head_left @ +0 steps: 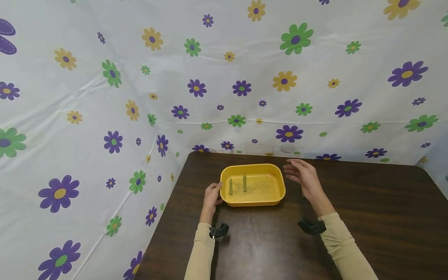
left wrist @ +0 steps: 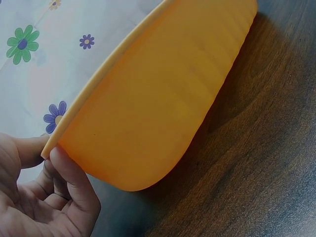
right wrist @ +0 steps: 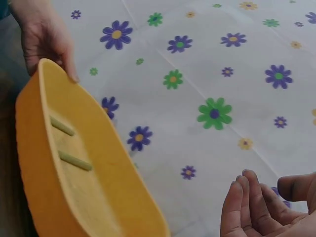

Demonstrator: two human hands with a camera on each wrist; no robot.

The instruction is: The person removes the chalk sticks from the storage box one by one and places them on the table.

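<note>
A yellow plastic tub [head_left: 253,203] with rounded corners sits on the table. Inside it, toward the left end, two short green sticks, one [head_left: 230,186] and another [head_left: 245,183], lie roughly parallel; their exact kind cannot be told. My left hand [head_left: 211,195] pinches the tub's rim at its left end, thumb and finger on either side of the edge in the left wrist view. Just beyond the tub's right end my right hand [head_left: 303,177] hovers, fingers loosely bent, thumb apart, holding nothing. Below its palm shows a thin dark sliver [head_left: 302,193], mostly hidden.
The dark brown wooden table [head_left: 371,217] extends far to the right of the tub. Behind it and along its left side hangs a white sheet [head_left: 217,70] printed with flowers. Each wrist carries a black strapped device, such as the right one [head_left: 311,226].
</note>
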